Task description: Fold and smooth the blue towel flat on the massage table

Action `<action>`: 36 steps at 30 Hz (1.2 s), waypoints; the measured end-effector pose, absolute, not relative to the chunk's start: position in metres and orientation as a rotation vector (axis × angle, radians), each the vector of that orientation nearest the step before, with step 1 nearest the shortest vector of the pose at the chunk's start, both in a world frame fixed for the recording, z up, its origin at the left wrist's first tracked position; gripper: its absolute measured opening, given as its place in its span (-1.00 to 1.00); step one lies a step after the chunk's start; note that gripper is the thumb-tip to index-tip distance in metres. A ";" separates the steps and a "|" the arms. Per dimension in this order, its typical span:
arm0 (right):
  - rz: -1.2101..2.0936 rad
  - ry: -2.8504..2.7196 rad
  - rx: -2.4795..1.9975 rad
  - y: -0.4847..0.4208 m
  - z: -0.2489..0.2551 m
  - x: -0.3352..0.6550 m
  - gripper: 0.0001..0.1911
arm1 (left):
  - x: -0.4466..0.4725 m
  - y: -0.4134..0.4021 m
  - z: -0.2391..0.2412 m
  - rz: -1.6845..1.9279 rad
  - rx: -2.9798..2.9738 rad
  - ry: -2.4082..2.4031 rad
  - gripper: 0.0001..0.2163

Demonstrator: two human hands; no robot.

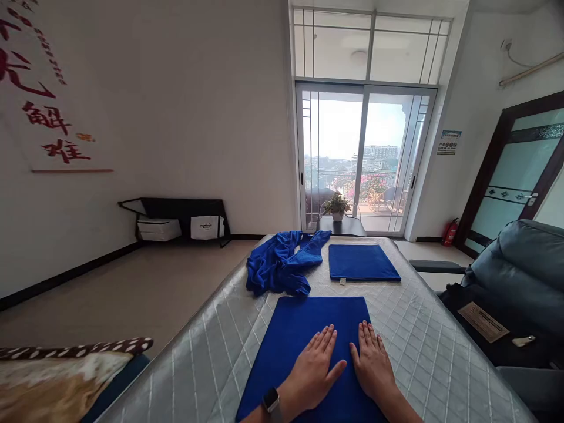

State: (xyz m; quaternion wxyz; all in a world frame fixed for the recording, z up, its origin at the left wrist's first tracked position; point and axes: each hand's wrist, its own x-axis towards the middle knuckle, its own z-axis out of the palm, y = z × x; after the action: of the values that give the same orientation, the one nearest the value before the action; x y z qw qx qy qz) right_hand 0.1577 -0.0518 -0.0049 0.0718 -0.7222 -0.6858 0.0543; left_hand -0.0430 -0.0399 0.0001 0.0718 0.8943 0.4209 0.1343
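Observation:
A blue towel (304, 320) lies flat and folded in front of me on a grey quilted mattress (423, 346). My left hand (314, 371), with a watch on its wrist, lies flat on the towel, fingers stretched out. My right hand (373, 363) rests flat right beside it on the same towel, fingers together and extended. Farther away lies a second folded blue towel (362, 262). To its left is a crumpled heap of blue towels (282, 267).
A dark grey sofa (520, 264) stands close on the right. A patterned cushion (57, 376) is at the lower left. A black shelf (176, 220) with white boxes stands by the left wall. Glass balcony doors (361, 158) and a potted plant (337, 207) are beyond the mattress.

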 end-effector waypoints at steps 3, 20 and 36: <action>0.153 -2.077 -2.138 -0.052 -0.007 0.159 -0.28 | -0.017 -0.039 -0.003 0.443 2.749 1.166 -0.36; 0.187 -2.031 -2.173 -0.049 -0.009 0.157 -0.25 | -0.169 -0.035 -0.036 0.384 2.454 1.862 -0.30; 0.121 -2.128 -2.192 -0.086 -0.002 0.160 -0.25 | -0.163 -0.041 -0.032 0.444 2.465 1.848 -0.25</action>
State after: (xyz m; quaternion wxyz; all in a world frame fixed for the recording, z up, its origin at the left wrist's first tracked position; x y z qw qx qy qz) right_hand 0.1595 -0.0860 -0.0022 0.0423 -0.7163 -0.6954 0.0395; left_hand -0.1631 -0.0412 -0.0315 0.0145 0.7918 0.5937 0.1426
